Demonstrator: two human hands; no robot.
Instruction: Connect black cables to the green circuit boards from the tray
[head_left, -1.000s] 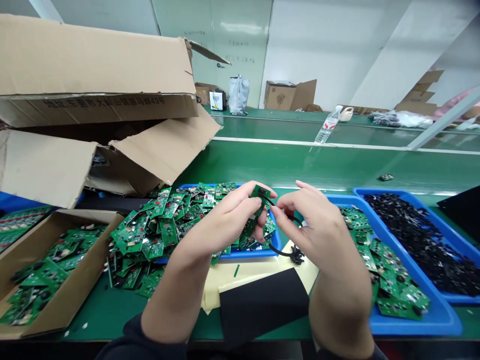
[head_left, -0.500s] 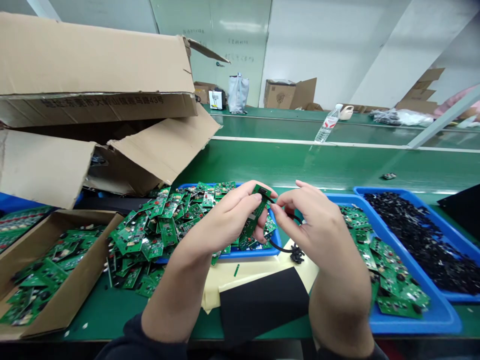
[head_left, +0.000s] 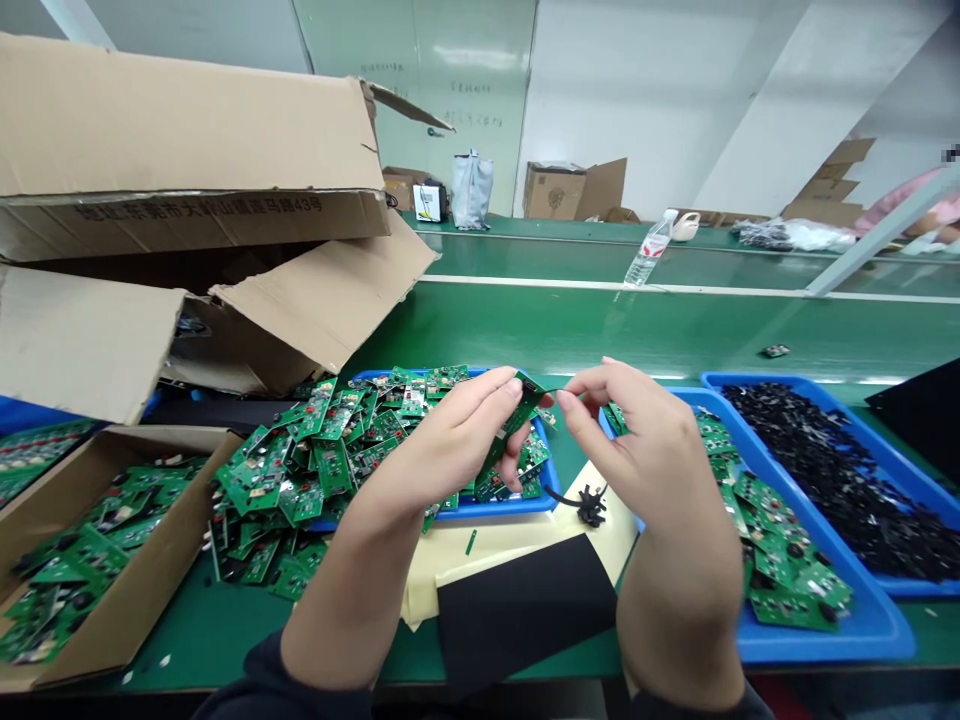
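My left hand [head_left: 442,445] grips a narrow green circuit board [head_left: 512,425] by its edge, above a blue tray [head_left: 495,511] heaped with green circuit boards. A thin black cable [head_left: 555,392] leaves the board's top end, and my right hand [head_left: 630,430] pinches it between thumb and forefinger. A black spiky cable end [head_left: 592,505] lies on a cream sheet [head_left: 600,525] below my right hand. The cable's middle is hidden behind my right hand.
A torn cardboard box [head_left: 187,200] looms at left, above a shallow box of boards [head_left: 150,440]. At right stand a board tray [head_left: 877,630] and a tray of black parts [head_left: 795,385]. A black foam sheet [head_left: 525,610] lies near me. A green conveyor belt [head_left: 600,325] runs behind.
My right hand has moved up and slightly right along the cable. The black cable end has shifted slightly on the cream sheet. The left hand still holds the board, now tilted a little more.
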